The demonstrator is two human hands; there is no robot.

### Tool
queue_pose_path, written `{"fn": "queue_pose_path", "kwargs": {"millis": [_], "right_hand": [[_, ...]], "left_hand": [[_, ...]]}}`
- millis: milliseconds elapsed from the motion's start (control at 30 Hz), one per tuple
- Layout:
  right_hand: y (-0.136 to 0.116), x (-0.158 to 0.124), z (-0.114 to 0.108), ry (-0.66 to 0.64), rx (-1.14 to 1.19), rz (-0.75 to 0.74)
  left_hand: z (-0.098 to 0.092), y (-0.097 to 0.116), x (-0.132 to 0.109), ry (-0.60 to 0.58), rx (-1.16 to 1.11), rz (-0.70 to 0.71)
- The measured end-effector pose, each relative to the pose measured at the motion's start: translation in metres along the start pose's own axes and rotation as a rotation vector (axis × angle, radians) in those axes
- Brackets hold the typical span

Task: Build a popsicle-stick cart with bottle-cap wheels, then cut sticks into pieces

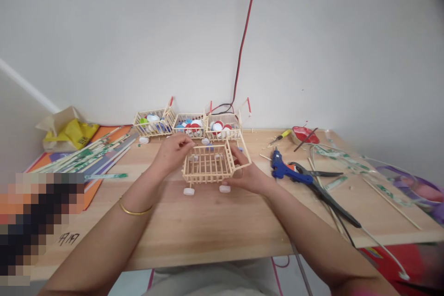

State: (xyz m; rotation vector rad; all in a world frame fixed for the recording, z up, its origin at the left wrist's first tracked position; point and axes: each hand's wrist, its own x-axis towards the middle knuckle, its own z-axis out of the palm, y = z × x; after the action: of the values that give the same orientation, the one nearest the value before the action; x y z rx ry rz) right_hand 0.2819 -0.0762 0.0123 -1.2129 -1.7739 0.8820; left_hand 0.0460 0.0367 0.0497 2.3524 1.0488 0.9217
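Note:
A small shopping cart (pixel 208 166) made of thin wooden sticks stands on the table before me, with white round wheels under its slatted basket and a frame for a handle at its right end. My right hand (pixel 248 175) grips that end, thumb low near a wheel and fingers behind the handle frame. At the far left corner of the basket is my left hand (pixel 173 152), its thumb and fingers drawn together in a pinch. Whatever lies between those fingertips is too small to make out.
Three similar carts (pixel 189 125) filled with bottle caps line the wall. Wrapped sticks (pixel 93 152) and a yellow bag (pixel 71 134) lie left. To the right are a blue glue gun (pixel 291 171), black-handled scissors (pixel 333 201), a yellow cutter (pixel 282 135) and a red dish (pixel 305 135).

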Motion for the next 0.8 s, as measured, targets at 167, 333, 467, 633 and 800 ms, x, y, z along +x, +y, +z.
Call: {"fn": "queue_pose_path", "kwargs": {"millis": [167,333,467,633,800], "right_hand": [[0.002,0.002,0.004,-0.003,0.003,-0.011],[0.003,0.002,0.004,0.009,0.014,-0.025],[0.002,0.001,0.004,0.015,0.011,-0.025],[0.000,0.001,0.004,0.008,0.032,-0.037],[0.001,0.001,0.005,0.005,0.055,-0.048]], "left_hand": [[0.001,-0.002,-0.002,0.073,0.089,0.189],[-0.008,0.009,0.000,0.179,0.082,0.218],[-0.004,0.024,0.017,-0.022,0.074,0.271],[0.014,0.037,0.042,-0.295,0.194,0.338],[0.019,0.040,0.048,-0.320,0.167,0.343]]}}
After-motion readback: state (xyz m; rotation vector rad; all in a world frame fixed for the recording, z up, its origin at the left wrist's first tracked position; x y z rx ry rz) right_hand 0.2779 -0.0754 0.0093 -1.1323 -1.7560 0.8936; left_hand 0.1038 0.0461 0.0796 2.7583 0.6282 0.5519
